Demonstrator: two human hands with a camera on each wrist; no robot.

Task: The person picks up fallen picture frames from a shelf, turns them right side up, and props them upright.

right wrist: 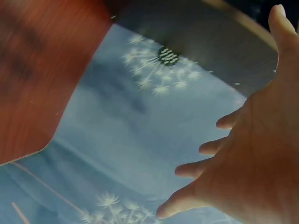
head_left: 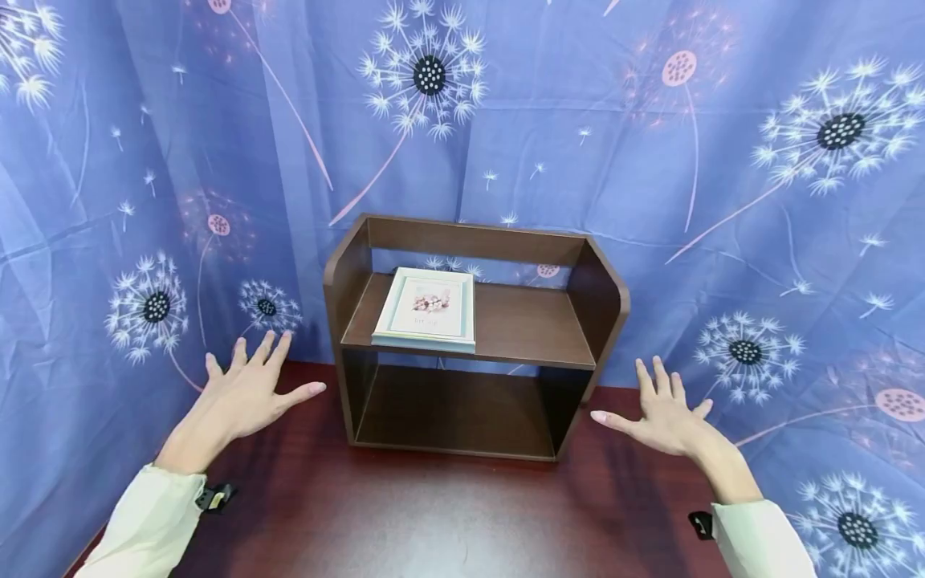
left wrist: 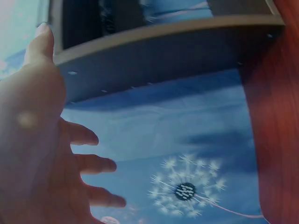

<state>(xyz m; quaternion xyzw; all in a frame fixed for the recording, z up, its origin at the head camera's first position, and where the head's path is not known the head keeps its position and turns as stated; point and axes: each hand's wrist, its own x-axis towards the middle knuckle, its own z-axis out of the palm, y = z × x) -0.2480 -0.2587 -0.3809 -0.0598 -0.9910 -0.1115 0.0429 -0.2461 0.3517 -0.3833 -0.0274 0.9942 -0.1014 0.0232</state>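
A dark brown two-tier shelf (head_left: 462, 405) stands at the back of the table. On its upper board, toward the left, lies a pale box-like book (head_left: 431, 307) with a flower picture on its cover. My left hand (head_left: 246, 393) hovers to the left of the shelf, fingers spread, touching nothing. To the right of the shelf my right hand (head_left: 668, 413) is held in the air with its fingers spread and holds nothing. Both wrist views show the shelf's side panel beyond the hand: the left panel (left wrist: 154, 65) and the right panel (right wrist: 187, 37).
The dark red table (head_left: 433, 514) extends in front of the shelf. A blue curtain (head_left: 578, 160) printed with dandelions hangs behind it and along both sides. Black wrist straps (head_left: 215, 498) show at the cuffs of the pale sleeves (head_left: 148, 522).
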